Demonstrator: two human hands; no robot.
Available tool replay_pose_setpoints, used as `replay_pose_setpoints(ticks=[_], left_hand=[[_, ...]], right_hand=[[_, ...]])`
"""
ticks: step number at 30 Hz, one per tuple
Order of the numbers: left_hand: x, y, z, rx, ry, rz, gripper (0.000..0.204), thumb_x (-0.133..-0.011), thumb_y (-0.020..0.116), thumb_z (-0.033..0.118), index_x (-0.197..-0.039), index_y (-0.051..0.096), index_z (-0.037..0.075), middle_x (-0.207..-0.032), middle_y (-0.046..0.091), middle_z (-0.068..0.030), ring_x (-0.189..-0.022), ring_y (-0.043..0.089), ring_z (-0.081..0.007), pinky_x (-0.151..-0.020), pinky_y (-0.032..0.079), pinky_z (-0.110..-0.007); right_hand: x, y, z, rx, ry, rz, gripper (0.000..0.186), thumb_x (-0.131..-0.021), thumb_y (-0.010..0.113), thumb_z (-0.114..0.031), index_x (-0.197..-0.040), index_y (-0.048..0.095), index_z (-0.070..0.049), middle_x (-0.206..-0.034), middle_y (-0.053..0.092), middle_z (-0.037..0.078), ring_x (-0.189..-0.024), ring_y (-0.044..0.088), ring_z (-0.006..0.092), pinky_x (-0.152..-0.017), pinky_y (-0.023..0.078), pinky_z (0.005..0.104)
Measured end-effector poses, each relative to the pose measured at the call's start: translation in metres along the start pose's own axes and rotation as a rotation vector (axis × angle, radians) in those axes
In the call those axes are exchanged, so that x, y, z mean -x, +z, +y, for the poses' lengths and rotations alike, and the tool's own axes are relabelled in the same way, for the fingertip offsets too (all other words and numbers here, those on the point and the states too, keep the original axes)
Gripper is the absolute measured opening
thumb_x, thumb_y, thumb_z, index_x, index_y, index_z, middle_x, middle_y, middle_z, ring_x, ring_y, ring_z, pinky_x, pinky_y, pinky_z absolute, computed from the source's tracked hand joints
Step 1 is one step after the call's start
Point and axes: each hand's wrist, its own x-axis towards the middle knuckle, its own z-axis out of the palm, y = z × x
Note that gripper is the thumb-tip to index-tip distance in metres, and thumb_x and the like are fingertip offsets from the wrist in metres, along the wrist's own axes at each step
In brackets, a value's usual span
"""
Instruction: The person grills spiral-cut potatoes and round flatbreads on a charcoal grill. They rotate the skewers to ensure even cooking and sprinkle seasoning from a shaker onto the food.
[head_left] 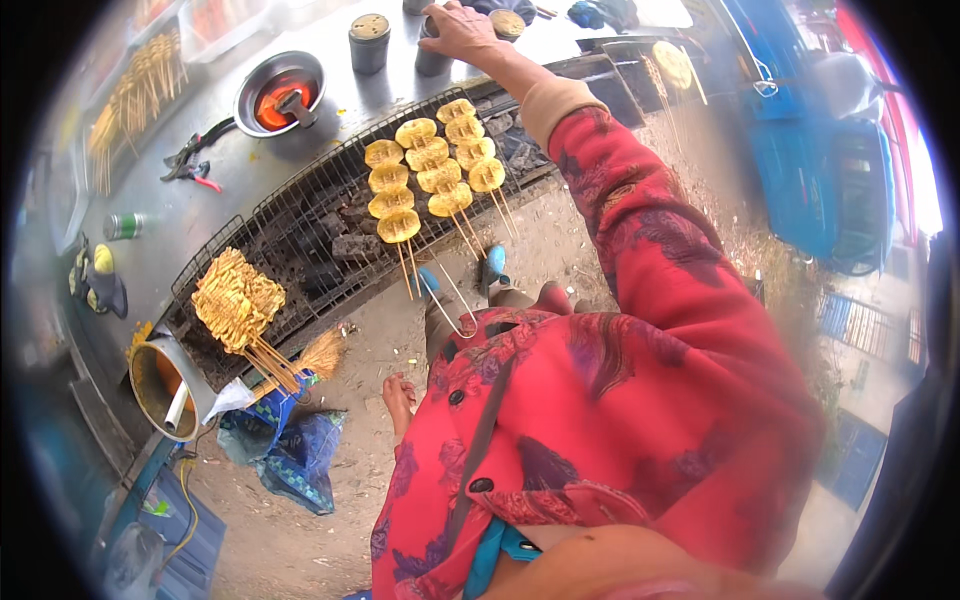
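My right hand (462, 32) reaches to the far side of the metal counter, its fingers closed round the upper part of a dark canister (432, 62). A similar canister (369, 48) with a speckled brown top stands to its left. Below my right forearm, several skewers of round yellow slices (428, 153) lie in rows across the wire grill (290, 215). A bundle of skewered, folded golden strips (238, 300) rests at the grill's left end, its sticks pointing toward me. My left hand (400, 396) hangs low beside my jacket, fingers loosely apart and holding nothing.
A metal bowl (247, 92) of red sauce holds a brush. Red-and-black-handled cutters (190, 165) and a green can (123, 226) lie on the counter. A sauce pot (143, 372) stands at the left, near a straw brush (325, 353) and blue bag (310, 465). A blue vehicle (800, 150) is at right.
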Motion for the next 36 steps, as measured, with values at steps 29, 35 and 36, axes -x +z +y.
replay_pose_setpoints(ticks=[29,35,36], left_hand=[[0.004,0.389,0.246,-0.116,0.23,-0.31,0.029,-0.094,0.047,0.024,-0.117,0.049,0.007,-0.109,0.059,-0.0071,-0.094,0.058,-0.0135,-0.075,0.044,-0.025],[-0.035,0.586,0.378,-0.138,0.347,-0.803,0.04,-0.092,0.05,0.03,-0.124,0.045,0.005,-0.118,0.055,-0.0106,-0.106,0.054,-0.0167,-0.085,0.044,-0.031],[-0.045,0.613,0.389,-0.161,0.308,-0.867,0.044,-0.092,0.049,0.034,-0.127,0.043,0.008,-0.122,0.052,-0.0092,-0.107,0.053,-0.0162,-0.083,0.044,-0.031]], right_hand=[[0.268,0.019,0.534,-0.095,0.716,-0.118,0.074,-0.071,0.068,-0.038,-0.127,0.033,-0.004,-0.104,0.058,0.023,-0.096,0.058,0.0376,-0.08,0.046,0.0476],[0.273,0.026,0.566,-0.305,0.653,-0.028,0.033,-0.079,0.052,-0.017,-0.107,0.045,-0.004,-0.092,0.06,0.027,-0.089,0.058,0.0425,-0.076,0.045,0.0501],[0.275,0.026,0.572,-0.346,0.645,-0.029,0.03,-0.079,0.051,-0.017,-0.105,0.046,-0.003,-0.089,0.061,0.026,-0.088,0.058,0.0424,-0.076,0.045,0.05]])
